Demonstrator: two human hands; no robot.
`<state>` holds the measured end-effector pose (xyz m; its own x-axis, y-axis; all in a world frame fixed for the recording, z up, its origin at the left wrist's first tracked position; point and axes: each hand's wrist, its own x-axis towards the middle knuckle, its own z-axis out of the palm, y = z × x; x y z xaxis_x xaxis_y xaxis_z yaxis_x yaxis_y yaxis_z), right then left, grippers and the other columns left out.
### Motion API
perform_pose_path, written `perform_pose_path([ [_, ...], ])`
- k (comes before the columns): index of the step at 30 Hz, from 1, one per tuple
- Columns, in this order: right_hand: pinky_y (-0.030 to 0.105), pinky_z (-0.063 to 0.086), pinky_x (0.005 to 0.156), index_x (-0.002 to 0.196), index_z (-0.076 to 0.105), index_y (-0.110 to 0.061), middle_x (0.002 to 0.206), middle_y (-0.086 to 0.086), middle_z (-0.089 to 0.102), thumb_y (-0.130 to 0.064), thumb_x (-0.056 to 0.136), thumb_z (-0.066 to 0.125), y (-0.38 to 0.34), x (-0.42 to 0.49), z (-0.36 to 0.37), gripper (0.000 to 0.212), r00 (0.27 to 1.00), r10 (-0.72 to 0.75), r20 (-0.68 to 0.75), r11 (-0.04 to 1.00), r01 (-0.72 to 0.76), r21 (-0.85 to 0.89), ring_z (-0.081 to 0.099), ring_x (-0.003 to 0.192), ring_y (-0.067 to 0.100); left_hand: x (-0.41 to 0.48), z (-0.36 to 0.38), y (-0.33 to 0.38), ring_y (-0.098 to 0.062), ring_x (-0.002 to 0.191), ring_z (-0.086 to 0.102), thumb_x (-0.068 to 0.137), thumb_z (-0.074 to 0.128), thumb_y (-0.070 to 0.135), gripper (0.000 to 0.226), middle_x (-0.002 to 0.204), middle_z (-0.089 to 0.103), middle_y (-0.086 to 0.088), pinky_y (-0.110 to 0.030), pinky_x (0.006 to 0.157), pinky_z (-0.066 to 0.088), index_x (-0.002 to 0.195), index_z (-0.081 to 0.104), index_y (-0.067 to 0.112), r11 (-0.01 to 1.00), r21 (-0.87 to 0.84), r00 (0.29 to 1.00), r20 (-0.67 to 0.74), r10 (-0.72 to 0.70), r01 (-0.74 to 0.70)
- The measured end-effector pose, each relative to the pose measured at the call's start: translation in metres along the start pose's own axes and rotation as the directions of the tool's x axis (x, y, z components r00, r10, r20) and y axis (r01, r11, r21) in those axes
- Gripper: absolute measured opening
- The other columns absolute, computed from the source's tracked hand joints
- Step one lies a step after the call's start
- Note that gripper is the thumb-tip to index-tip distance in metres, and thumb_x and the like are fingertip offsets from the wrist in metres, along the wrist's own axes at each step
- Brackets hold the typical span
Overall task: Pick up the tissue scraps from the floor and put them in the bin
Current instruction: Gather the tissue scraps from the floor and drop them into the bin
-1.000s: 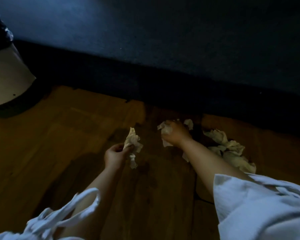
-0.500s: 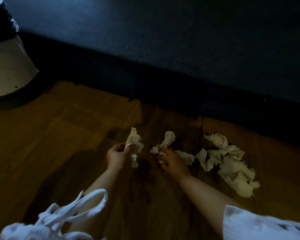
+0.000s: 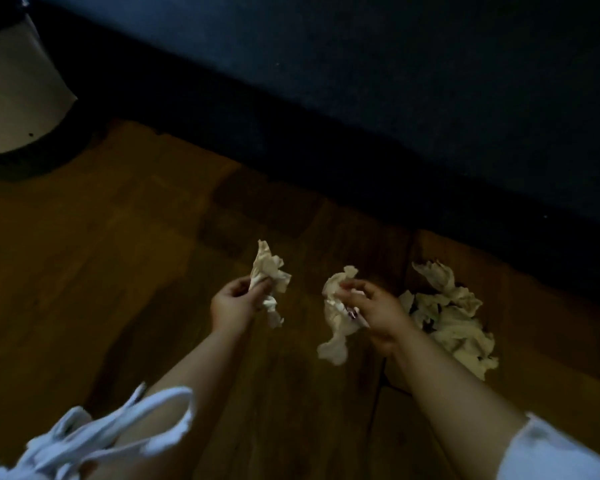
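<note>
The left hand (image 3: 234, 303) is curled round a crumpled tissue scrap (image 3: 269, 277), thumb and fingers pinching its lower part so that the paper stands up above the knuckles and a thin tail hangs down below them. Just to its right, apart from it, the right hand (image 3: 374, 313) grips a second scrap (image 3: 336, 313). The fingers are bent over the top of the wad, and a long loose end droops from the palm toward the near side. Both hands are held above the wooden floor (image 3: 118, 254), with bare forearms running back to white sleeves (image 3: 101, 441) at the near edge.

Right of the right hand and partly hidden behind it, a heap of tissue scraps (image 3: 454, 313) lies on the floor, several crumpled pieces touching and overlapping. The heap sits near a dark blue panel (image 3: 395, 81) that runs across the far side; whether this is a wall or furniture cannot be told in the dim light.

Well apart from the hands, at the far left corner, stands the bin (image 3: 14, 91), pale-sided with a dark ring at its base, only partly in view.
</note>
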<state>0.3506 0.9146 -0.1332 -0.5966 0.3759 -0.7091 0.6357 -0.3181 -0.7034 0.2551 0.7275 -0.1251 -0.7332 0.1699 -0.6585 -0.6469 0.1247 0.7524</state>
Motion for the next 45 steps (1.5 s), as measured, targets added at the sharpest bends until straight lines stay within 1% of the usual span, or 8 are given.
perform_pose_path([
  [5, 0.044, 0.055, 0.081, 0.129, 0.043, -0.028, 0.125, 0.009, 0.057, -0.024, 0.065, 0.076, -0.029, -0.066, 0.034, 0.073, 0.992, 0.104, 0.072, 0.979, -0.115, 0.166, 0.061, 0.108, 0.030, -0.071, -0.039, 0.033, -0.012, 0.079, 0.061, 0.085, 0.064, 0.012, 0.009, 0.089, 0.064, 0.002, -0.024, 0.064, 0.050, 0.089, 0.062, 0.020, 0.997, -0.045, 0.996, -0.052, -0.067, 0.065],
  [9, 0.034, 0.054, 0.069, 0.130, 0.049, -0.015, 0.121, 0.014, 0.064, -0.028, 0.064, 0.072, -0.084, -0.121, 0.079, 0.071, 0.983, 0.096, 0.157, 0.976, -0.124, 0.177, 0.065, 0.099, 0.026, -0.120, -0.078, 0.094, -0.013, 0.078, 0.062, 0.084, 0.065, 0.014, 0.008, 0.090, 0.066, -0.001, -0.023, 0.061, 0.049, 0.091, 0.063, 0.017, 0.994, -0.072, 0.991, -0.103, -0.088, 0.081],
  [14, 0.037, 0.053, 0.075, 0.128, 0.052, -0.016, 0.121, 0.014, 0.064, -0.029, 0.063, 0.072, -0.192, -0.193, 0.157, 0.070, 0.983, 0.072, 0.168, 0.979, -0.102, 0.178, 0.062, 0.107, 0.030, -0.177, -0.139, 0.223, -0.012, 0.075, 0.061, 0.084, 0.063, 0.014, 0.014, 0.083, 0.064, 0.002, -0.025, 0.063, 0.051, 0.080, 0.058, 0.026, 0.994, -0.101, 0.993, -0.104, -0.057, 0.046],
  [21, 0.037, 0.055, 0.073, 0.123, 0.056, -0.012, 0.117, 0.014, 0.065, -0.024, 0.072, 0.068, -0.331, -0.254, 0.272, 0.054, 0.961, 0.007, 0.278, 0.942, -0.099, 0.321, 0.064, 0.103, 0.028, -0.212, -0.234, 0.368, -0.015, 0.080, 0.062, 0.085, 0.062, 0.018, 0.019, 0.096, 0.066, -0.005, -0.023, 0.058, 0.047, 0.103, 0.061, 0.013, 0.983, -0.181, 0.995, -0.099, -0.021, 0.003],
  [25, 0.042, 0.051, 0.089, 0.121, 0.058, -0.009, 0.117, 0.018, 0.064, -0.016, 0.084, 0.063, -0.389, -0.234, 0.335, 0.038, 0.952, -0.009, 0.307, 0.922, -0.111, 0.371, 0.061, 0.109, 0.031, -0.183, -0.281, 0.415, -0.016, 0.083, 0.061, 0.084, 0.065, 0.022, 0.033, 0.096, 0.067, -0.006, -0.025, 0.062, 0.047, 0.113, 0.061, 0.007, 0.975, -0.218, 0.982, -0.188, -0.011, -0.031],
  [31, 0.042, 0.053, 0.089, 0.120, 0.059, -0.009, 0.117, 0.017, 0.065, -0.016, 0.087, 0.062, -0.460, -0.148, 0.429, 0.034, 0.923, -0.082, 0.376, 0.935, -0.060, 0.351, 0.062, 0.109, 0.030, -0.091, -0.321, 0.462, -0.016, 0.080, 0.060, 0.083, 0.067, 0.020, 0.037, 0.093, 0.065, -0.007, -0.025, 0.063, 0.050, 0.114, 0.059, 0.000, 0.952, -0.280, 0.940, -0.340, 0.020, -0.122],
  [40, 0.048, 0.051, 0.094, 0.118, 0.058, -0.016, 0.111, 0.013, 0.066, -0.021, 0.082, 0.068, -0.484, -0.032, 0.512, 0.037, 0.957, -0.015, 0.291, 1.000, 0.008, 0.027, 0.064, 0.103, 0.027, 0.036, -0.336, 0.487, -0.019, 0.064, 0.056, 0.086, 0.065, 0.017, 0.047, 0.080, 0.059, -0.005, -0.026, 0.046, 0.050, 0.128, 0.049, 0.004, 0.940, -0.341, 0.908, -0.397, -0.135, -0.009],
  [45, 0.052, 0.047, 0.097, 0.122, 0.053, -0.020, 0.118, 0.008, 0.060, -0.019, 0.083, 0.066, -0.479, -0.007, 0.529, 0.041, 0.956, 0.039, 0.289, 0.999, -0.031, -0.031, 0.057, 0.110, 0.027, 0.068, -0.344, 0.485, -0.027, 0.097, 0.060, 0.085, 0.066, 0.016, 0.045, 0.111, 0.057, -0.011, -0.032, 0.070, 0.055, 0.126, 0.049, 0.007, 0.950, -0.311, 0.913, -0.377, -0.157, 0.035],
])
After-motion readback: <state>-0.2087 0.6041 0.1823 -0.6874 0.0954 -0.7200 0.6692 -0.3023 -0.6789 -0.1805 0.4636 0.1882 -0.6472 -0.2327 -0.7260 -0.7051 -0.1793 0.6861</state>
